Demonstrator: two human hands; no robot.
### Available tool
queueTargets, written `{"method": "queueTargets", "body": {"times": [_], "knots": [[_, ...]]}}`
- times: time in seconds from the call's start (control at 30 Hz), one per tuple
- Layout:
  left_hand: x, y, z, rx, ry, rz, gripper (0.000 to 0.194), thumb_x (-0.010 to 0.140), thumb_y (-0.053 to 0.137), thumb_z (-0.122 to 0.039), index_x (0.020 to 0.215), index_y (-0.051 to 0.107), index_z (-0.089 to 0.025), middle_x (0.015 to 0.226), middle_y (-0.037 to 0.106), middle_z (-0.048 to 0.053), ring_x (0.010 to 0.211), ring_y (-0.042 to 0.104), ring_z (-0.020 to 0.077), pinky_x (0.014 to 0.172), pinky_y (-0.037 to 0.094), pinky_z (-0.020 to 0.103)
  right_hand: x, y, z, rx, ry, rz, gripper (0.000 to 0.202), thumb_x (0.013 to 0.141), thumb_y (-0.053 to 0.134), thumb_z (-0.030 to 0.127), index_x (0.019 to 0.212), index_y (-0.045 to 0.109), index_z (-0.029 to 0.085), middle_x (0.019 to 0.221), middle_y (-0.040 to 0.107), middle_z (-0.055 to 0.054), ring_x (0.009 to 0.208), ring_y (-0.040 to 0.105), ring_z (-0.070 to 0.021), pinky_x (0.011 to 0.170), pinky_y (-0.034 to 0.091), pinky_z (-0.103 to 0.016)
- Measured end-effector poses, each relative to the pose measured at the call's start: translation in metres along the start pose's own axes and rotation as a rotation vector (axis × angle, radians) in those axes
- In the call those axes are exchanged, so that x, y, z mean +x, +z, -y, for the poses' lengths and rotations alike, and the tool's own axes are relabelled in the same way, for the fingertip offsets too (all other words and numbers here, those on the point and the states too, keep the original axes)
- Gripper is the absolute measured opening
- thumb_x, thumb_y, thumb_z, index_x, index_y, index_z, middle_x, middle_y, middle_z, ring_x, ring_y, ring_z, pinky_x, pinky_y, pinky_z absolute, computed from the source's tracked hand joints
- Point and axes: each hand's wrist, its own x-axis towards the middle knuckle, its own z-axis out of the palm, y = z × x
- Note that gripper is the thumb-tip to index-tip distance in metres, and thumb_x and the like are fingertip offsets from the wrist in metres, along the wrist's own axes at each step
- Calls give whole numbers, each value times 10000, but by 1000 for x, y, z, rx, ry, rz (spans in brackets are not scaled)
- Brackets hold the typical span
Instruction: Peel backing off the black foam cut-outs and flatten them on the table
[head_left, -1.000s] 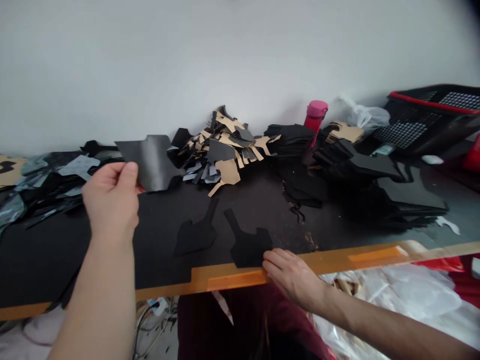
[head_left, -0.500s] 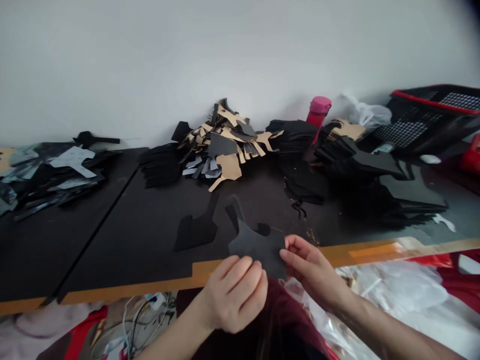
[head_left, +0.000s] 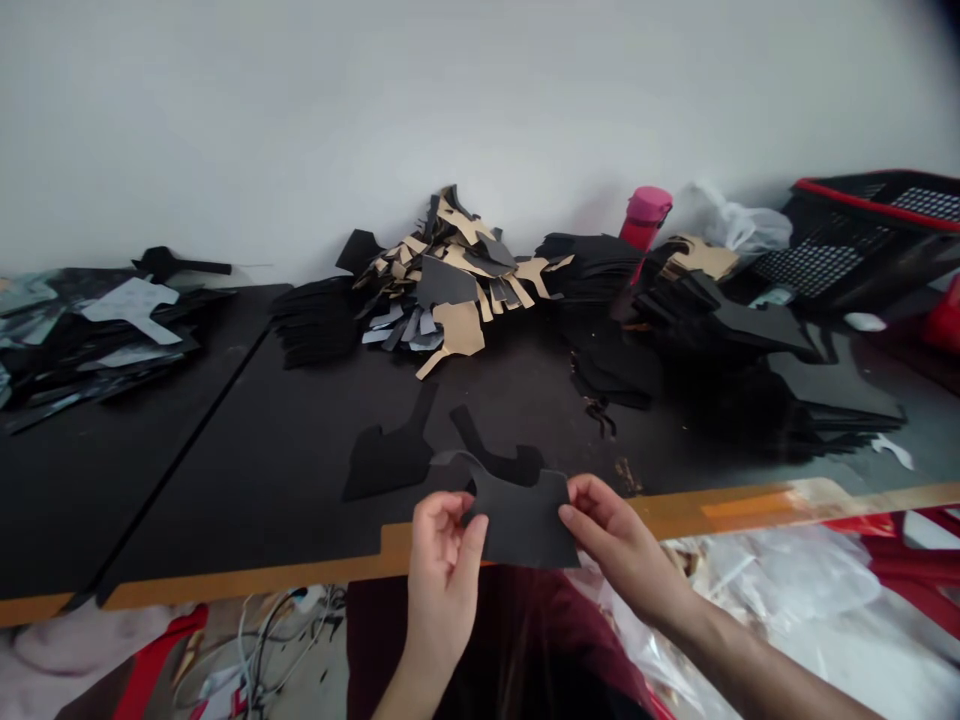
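A dark grey cut sheet [head_left: 529, 515] with a narrow curved strip at its upper left is held up over the table's front edge. My right hand [head_left: 619, 535] pinches its right edge between thumb and fingers. At the sheet's left edge is my left hand [head_left: 442, 560], fingers curled in and thumb against the edge; part of its grip is hidden. Behind the sheet, a black cut piece [head_left: 517, 465] lies partly covered on the table. To the left lies another black cut piece [head_left: 390, 455] with a narrow arm, flat on the dark tabletop.
A heap of tan and grey cut pieces [head_left: 461, 290] sits against the wall between black stacks [head_left: 315, 325]. More black stacks [head_left: 840, 390], a pink bottle [head_left: 641, 225] and a black basket [head_left: 832, 245] are to the right. Plastic-covered scraps [head_left: 112, 340] lie left. Orange tape [head_left: 247, 580] lines the front edge.
My left hand has turned from knuckles up over the sheet's lower edge to thumb at its left edge. The sheet's narrow strip has tipped down to the left. My right hand keeps its pinch.
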Motion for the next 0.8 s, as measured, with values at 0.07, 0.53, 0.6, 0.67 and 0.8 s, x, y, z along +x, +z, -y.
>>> {"method": "queueTargets", "body": {"times": [0.07, 0.53, 0.6, 0.67, 0.8], "knots": [[-2, 6, 2, 21, -15, -54, 145, 844, 553, -267, 953, 486, -198, 902, 566, 36, 848, 598, 119, 745, 521, 216, 3, 1, -7, -69, -17, -17, 301, 814, 568, 410, 906, 408, 173, 720, 439, 34, 580, 424, -69, 494, 353, -180], [28, 22, 12, 517, 359, -73, 122, 835, 549, -155, 949, 588, -165, 955, 508, 65, 830, 546, 122, 730, 497, 222, 23, 5, -16, -709, -512, -234, 203, 896, 436, 165, 985, 615, 200, 845, 543, -35, 753, 531, -116, 689, 415, -221], [31, 22, 14, 543, 385, -64, 129, 831, 553, -147, 955, 589, -155, 954, 506, 67, 829, 542, 121, 740, 492, 224, 27, 5, -18, -731, -511, -241, 219, 890, 446, 155, 1020, 619, 189, 841, 548, -39, 749, 534, -119, 692, 422, -221], [33, 23, 17, 563, 402, -53, 139, 827, 560, -143, 963, 588, -150, 958, 505, 69, 838, 539, 123, 747, 486, 223, 30, 5, -20, -749, -501, -237, 234, 885, 448, 145, 1042, 618, 179, 842, 553, -43, 751, 540, -122, 702, 431, -224], [36, 23, 22, 577, 441, -29, 154, 827, 554, -119, 978, 577, -139, 960, 503, 74, 880, 527, 127, 771, 467, 220, 34, 6, -24, -764, -490, -249, 253, 884, 433, 134, 1057, 615, 168, 846, 556, -52, 743, 553, -128, 695, 448, -228]]}}
